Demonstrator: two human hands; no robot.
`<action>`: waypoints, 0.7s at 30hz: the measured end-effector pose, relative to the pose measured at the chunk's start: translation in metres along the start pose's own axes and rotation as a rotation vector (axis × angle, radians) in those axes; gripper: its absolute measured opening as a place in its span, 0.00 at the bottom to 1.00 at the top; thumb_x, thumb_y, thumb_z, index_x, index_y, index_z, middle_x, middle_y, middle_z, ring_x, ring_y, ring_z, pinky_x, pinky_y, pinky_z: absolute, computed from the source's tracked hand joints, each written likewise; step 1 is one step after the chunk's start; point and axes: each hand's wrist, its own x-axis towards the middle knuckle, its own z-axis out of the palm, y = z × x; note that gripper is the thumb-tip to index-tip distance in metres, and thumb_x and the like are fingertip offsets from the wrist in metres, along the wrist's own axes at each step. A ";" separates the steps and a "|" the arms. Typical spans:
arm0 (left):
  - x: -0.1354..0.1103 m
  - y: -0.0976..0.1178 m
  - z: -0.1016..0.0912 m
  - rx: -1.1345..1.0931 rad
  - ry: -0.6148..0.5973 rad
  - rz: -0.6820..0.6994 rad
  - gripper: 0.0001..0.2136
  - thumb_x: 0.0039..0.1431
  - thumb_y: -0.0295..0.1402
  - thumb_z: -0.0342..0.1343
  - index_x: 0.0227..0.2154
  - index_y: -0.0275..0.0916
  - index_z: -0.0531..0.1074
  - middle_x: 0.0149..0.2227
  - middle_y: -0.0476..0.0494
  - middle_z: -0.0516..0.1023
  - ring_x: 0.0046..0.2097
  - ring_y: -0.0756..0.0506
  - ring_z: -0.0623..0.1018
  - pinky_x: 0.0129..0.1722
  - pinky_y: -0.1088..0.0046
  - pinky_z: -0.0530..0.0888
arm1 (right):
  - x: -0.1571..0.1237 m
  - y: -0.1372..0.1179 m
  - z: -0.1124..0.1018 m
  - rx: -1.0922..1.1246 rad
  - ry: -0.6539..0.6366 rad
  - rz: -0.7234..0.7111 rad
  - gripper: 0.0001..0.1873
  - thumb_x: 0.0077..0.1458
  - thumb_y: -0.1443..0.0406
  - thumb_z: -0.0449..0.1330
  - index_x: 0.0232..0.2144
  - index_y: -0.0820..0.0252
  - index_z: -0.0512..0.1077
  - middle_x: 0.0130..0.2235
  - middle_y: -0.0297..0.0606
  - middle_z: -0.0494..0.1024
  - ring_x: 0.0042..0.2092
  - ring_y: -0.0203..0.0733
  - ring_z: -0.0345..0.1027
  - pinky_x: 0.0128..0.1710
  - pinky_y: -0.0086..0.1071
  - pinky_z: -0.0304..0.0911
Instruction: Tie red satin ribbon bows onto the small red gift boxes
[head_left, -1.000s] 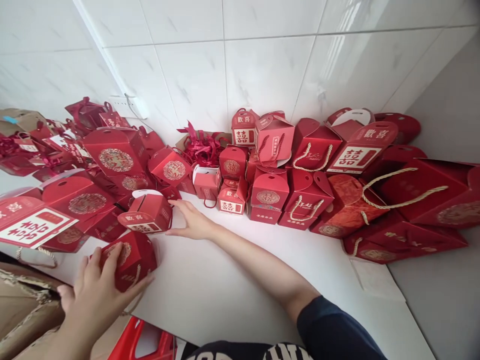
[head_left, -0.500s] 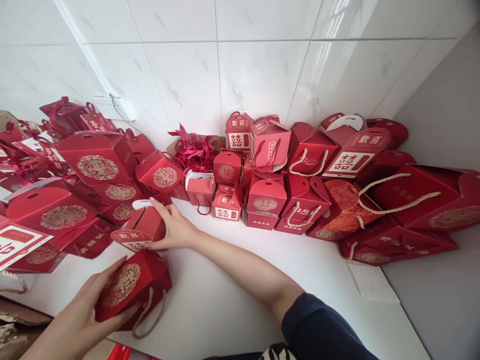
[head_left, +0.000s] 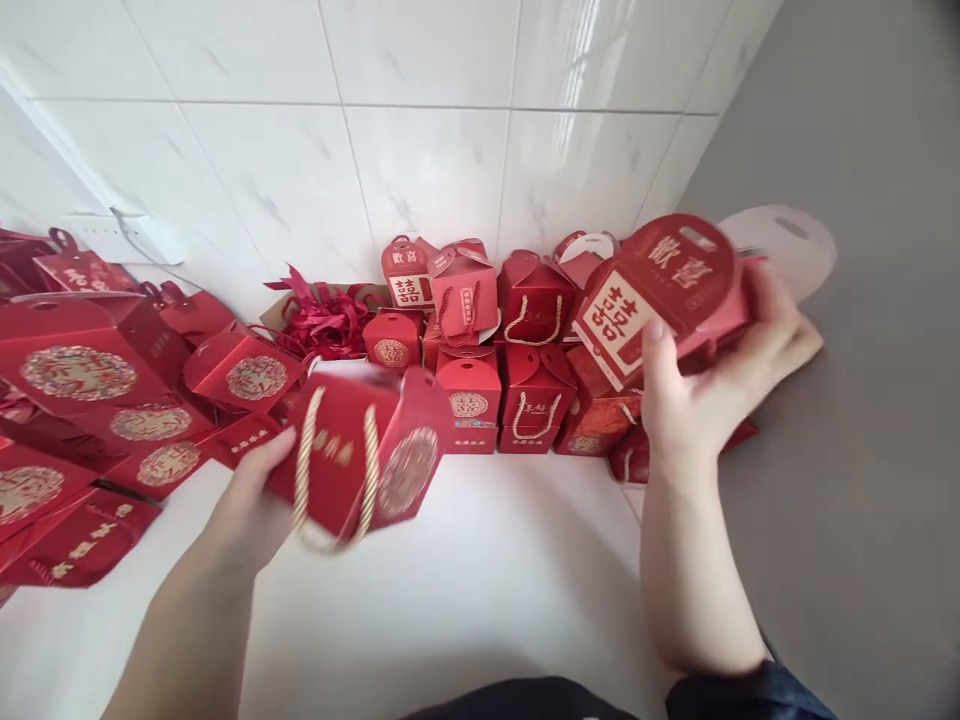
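One rope-handled box (head_left: 337,440), held in left hand (head_left: 255,512), nearer the ribbon pile (head_left: 319,322); one white-labelled box (head_left: 651,290), tilted, gripped in right hand (head_left: 701,400), rightward of it.

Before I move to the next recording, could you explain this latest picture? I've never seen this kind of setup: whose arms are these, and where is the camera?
There is no robot here: these are a person's own bare hands. One camera, worn on the head, looks forward and down, so the arms reach in from the bottom of the picture.

The left hand holds a red box with a twisted rope handle, gripping its side. The right hand holds a red box with a pale label, thumb on the front.

Behind them, on a white table, other red boxes stand stacked before a tiled wall. Dark red ribbons sit among them. Parts of the held boxes are slightly blurred.
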 end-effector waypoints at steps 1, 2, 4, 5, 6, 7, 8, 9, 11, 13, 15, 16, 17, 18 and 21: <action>0.008 0.018 0.017 -0.147 -0.093 -0.025 0.29 0.58 0.54 0.44 0.55 0.47 0.74 0.42 0.48 0.84 0.49 0.32 0.80 0.49 0.50 0.77 | -0.003 0.012 0.004 -0.058 -0.009 0.037 0.41 0.53 0.50 0.65 0.63 0.56 0.57 0.56 0.55 0.60 0.57 0.67 0.58 0.57 0.64 0.56; 0.015 0.033 0.033 -0.246 -0.204 -0.029 0.30 0.59 0.54 0.44 0.58 0.44 0.71 0.44 0.46 0.83 0.50 0.33 0.79 0.50 0.51 0.77 | -0.008 0.019 0.008 -0.098 -0.051 0.061 0.42 0.50 0.47 0.66 0.62 0.58 0.60 0.55 0.55 0.61 0.56 0.68 0.60 0.54 0.66 0.57; 0.030 0.055 0.063 -0.347 -0.358 0.043 0.31 0.61 0.53 0.44 0.61 0.39 0.67 0.47 0.41 0.82 0.51 0.34 0.79 0.49 0.54 0.77 | -0.018 0.022 0.016 -0.130 -0.176 0.070 0.46 0.50 0.45 0.64 0.63 0.61 0.57 0.60 0.60 0.58 0.61 0.72 0.54 0.54 0.70 0.53; 0.036 0.063 0.078 -0.350 -0.400 0.078 0.32 0.61 0.54 0.43 0.61 0.38 0.65 0.48 0.39 0.81 0.51 0.34 0.78 0.47 0.55 0.78 | -0.021 0.019 0.017 -0.130 -0.216 0.068 0.47 0.52 0.45 0.63 0.65 0.61 0.54 0.64 0.62 0.53 0.64 0.73 0.49 0.55 0.72 0.49; 0.042 0.069 0.092 -0.330 -0.408 0.113 0.33 0.62 0.55 0.42 0.61 0.38 0.65 0.49 0.39 0.81 0.52 0.34 0.78 0.45 0.56 0.78 | -0.024 0.013 0.017 -0.123 -0.229 0.064 0.46 0.54 0.45 0.61 0.66 0.61 0.52 0.66 0.63 0.48 0.66 0.73 0.43 0.57 0.73 0.46; 0.047 0.073 0.106 -0.295 -0.396 0.145 0.33 0.62 0.56 0.40 0.60 0.39 0.65 0.50 0.39 0.80 0.52 0.34 0.78 0.44 0.57 0.78 | -0.026 0.005 0.015 -0.112 -0.218 0.057 0.44 0.57 0.47 0.59 0.67 0.60 0.50 0.68 0.62 0.44 0.68 0.71 0.39 0.58 0.73 0.44; 0.051 0.077 0.119 -0.242 -0.369 0.176 0.32 0.62 0.57 0.39 0.60 0.42 0.65 0.52 0.39 0.78 0.53 0.35 0.77 0.44 0.57 0.78 | -0.026 -0.003 0.013 -0.096 -0.196 0.044 0.41 0.59 0.49 0.58 0.66 0.60 0.50 0.69 0.60 0.43 0.69 0.69 0.37 0.59 0.71 0.43; 0.054 0.079 0.131 -0.164 -0.340 0.215 0.31 0.63 0.57 0.39 0.60 0.45 0.64 0.54 0.40 0.77 0.54 0.35 0.76 0.45 0.57 0.77 | -0.026 -0.011 0.009 -0.074 -0.176 0.017 0.38 0.60 0.51 0.57 0.66 0.59 0.52 0.69 0.59 0.43 0.70 0.67 0.37 0.61 0.69 0.43; 0.059 0.082 0.151 0.053 -0.260 0.313 0.29 0.63 0.58 0.39 0.57 0.47 0.67 0.54 0.40 0.76 0.55 0.33 0.75 0.50 0.52 0.73 | -0.027 -0.025 0.004 -0.029 -0.175 -0.062 0.31 0.62 0.55 0.56 0.63 0.57 0.57 0.68 0.56 0.50 0.69 0.64 0.44 0.62 0.64 0.45; 0.061 0.084 0.164 0.257 -0.170 0.412 0.30 0.64 0.59 0.36 0.51 0.45 0.73 0.49 0.37 0.79 0.56 0.29 0.73 0.54 0.46 0.67 | -0.029 -0.033 0.003 -0.006 -0.218 -0.120 0.26 0.61 0.57 0.57 0.60 0.55 0.61 0.66 0.53 0.56 0.66 0.61 0.52 0.62 0.62 0.47; 0.061 0.085 0.173 0.337 -0.127 0.464 0.33 0.64 0.60 0.33 0.44 0.42 0.76 0.45 0.35 0.80 0.56 0.27 0.72 0.56 0.44 0.64 | -0.032 -0.035 0.007 -0.008 -0.265 -0.110 0.24 0.61 0.58 0.57 0.58 0.54 0.63 0.64 0.52 0.60 0.63 0.60 0.57 0.61 0.61 0.49; 0.061 0.086 0.175 0.330 -0.134 0.469 0.34 0.63 0.60 0.32 0.43 0.41 0.76 0.45 0.35 0.80 0.56 0.28 0.72 0.56 0.45 0.65 | -0.033 -0.034 0.009 -0.008 -0.281 -0.084 0.23 0.61 0.58 0.57 0.58 0.54 0.63 0.63 0.52 0.61 0.63 0.60 0.58 0.61 0.61 0.50; 0.061 0.086 0.176 0.311 -0.158 0.461 0.35 0.63 0.61 0.31 0.43 0.42 0.77 0.46 0.35 0.79 0.56 0.28 0.72 0.56 0.47 0.65 | -0.034 -0.032 0.011 -0.003 -0.295 -0.056 0.23 0.61 0.58 0.57 0.58 0.54 0.63 0.63 0.52 0.62 0.62 0.59 0.58 0.61 0.61 0.50; 0.061 0.086 0.177 0.290 -0.187 0.447 0.35 0.63 0.61 0.32 0.44 0.42 0.76 0.47 0.36 0.79 0.56 0.29 0.73 0.56 0.48 0.66 | -0.035 -0.031 0.013 0.005 -0.306 -0.030 0.24 0.61 0.59 0.57 0.58 0.55 0.63 0.62 0.52 0.63 0.62 0.58 0.59 0.61 0.60 0.51; 0.058 0.083 0.173 0.232 -0.254 0.413 0.32 0.64 0.60 0.33 0.48 0.45 0.75 0.52 0.39 0.78 0.58 0.31 0.72 0.57 0.51 0.66 | -0.036 -0.029 0.014 0.027 -0.314 0.012 0.24 0.61 0.59 0.57 0.58 0.55 0.63 0.61 0.51 0.66 0.62 0.56 0.60 0.61 0.57 0.53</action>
